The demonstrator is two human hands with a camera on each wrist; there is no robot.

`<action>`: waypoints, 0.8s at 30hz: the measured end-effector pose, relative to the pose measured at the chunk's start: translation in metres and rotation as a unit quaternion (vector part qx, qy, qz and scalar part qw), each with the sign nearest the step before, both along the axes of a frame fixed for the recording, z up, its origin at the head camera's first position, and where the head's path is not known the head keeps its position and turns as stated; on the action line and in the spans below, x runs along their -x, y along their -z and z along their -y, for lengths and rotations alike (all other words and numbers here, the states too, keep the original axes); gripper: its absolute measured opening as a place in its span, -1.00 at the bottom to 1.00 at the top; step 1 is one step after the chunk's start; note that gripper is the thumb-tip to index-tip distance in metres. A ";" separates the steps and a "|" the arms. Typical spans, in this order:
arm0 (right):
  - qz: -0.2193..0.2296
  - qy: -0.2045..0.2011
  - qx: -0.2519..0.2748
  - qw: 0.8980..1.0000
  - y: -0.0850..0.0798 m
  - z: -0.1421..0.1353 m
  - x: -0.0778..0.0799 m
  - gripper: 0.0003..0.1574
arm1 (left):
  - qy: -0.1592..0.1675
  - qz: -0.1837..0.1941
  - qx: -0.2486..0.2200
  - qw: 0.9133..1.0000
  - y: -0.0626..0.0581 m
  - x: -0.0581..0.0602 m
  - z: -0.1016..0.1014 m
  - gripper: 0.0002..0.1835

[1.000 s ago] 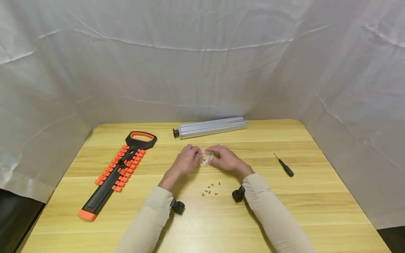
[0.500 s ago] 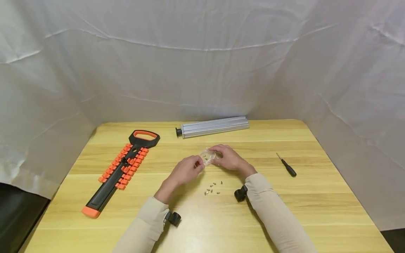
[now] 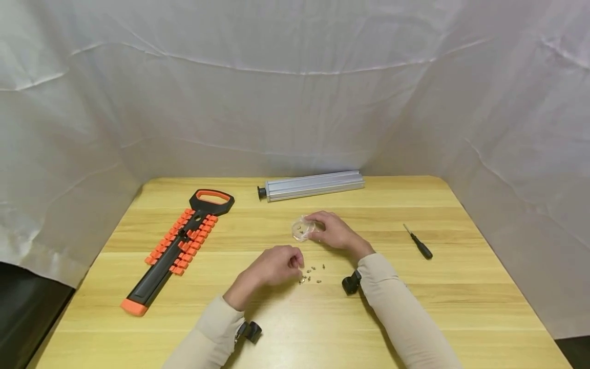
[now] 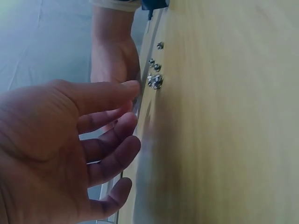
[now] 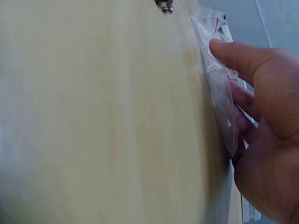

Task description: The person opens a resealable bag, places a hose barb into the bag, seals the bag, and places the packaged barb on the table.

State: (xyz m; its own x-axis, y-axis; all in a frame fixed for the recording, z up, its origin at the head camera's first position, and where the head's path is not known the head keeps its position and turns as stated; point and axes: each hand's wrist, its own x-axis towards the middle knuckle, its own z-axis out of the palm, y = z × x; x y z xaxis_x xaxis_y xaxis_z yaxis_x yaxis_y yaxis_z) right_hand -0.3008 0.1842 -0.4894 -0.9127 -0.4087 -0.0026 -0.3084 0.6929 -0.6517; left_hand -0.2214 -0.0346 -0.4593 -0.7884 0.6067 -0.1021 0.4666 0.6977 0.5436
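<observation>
A clear plastic zip bag (image 3: 298, 235) stands off the middle of the table, its mouth spread, with small metal bits visible inside. My right hand (image 3: 333, 230) holds it by the edge; in the right wrist view, thumb and fingers lie on either side of the bag (image 5: 217, 88). Several small shiny metal pieces (image 3: 318, 281) lie loose nearer to me, also seen as a cluster of metal pieces (image 4: 156, 82) in the left wrist view. Just left of them hovers my left hand (image 3: 276, 265), fingers loosely bent and apart, nothing between them. Their exact kind is too small to tell.
An orange and black rack with a handle (image 3: 159, 271) lies at left. Behind the hands is a grey aluminium profile (image 3: 315, 186) with a black knob. A black-handled screwdriver (image 3: 421, 247) lies at right. Pale cloth (image 3: 295, 102) hangs around the table's back and sides.
My left hand has left the bag's mouth and moved toward me, down beside the loose metal pieces. The right hand keeps hold of the bag in nearly the same place.
</observation>
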 end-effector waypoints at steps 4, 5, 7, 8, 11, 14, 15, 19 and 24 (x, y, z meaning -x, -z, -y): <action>0.001 0.000 0.002 1.000 0.000 0.000 0.000 -0.37 | 0.020 0.000 0.022 1.000 0.001 -0.005 -0.001 -0.82; 0.002 0.001 0.000 1.000 0.000 0.000 -0.001 -0.37 | 0.023 -0.001 0.028 0.999 0.001 -0.005 -0.001 -0.83; 0.000 0.001 0.000 1.000 0.001 0.000 0.000 -0.36 | 0.025 -0.006 0.037 0.999 0.003 -0.006 -0.001 -0.86; -0.001 0.001 -0.002 1.000 0.001 0.000 0.000 -0.36 | 0.024 -0.009 0.041 0.999 0.003 -0.007 -0.001 -0.87; -0.002 0.001 -0.002 1.000 0.000 0.001 0.000 -0.36 | 0.021 -0.017 0.049 0.998 0.005 -0.008 -0.002 -0.90; -0.004 -0.001 0.000 1.000 -0.001 0.001 -0.001 -0.36 | 0.020 -0.023 0.051 0.998 0.003 -0.009 -0.003 -0.92; -0.005 -0.001 0.001 1.000 -0.001 0.001 -0.001 -0.36 | 0.021 -0.027 0.051 0.998 0.003 -0.010 -0.003 -0.92; -0.006 -0.003 0.004 1.000 -0.001 0.000 -0.001 -0.38 | 0.028 -0.041 0.061 0.997 0.001 -0.015 -0.004 -0.90; 0.001 -0.002 0.005 1.000 -0.001 0.000 -0.002 -0.39 | 0.033 -0.044 0.074 0.996 0.004 -0.022 -0.004 -0.88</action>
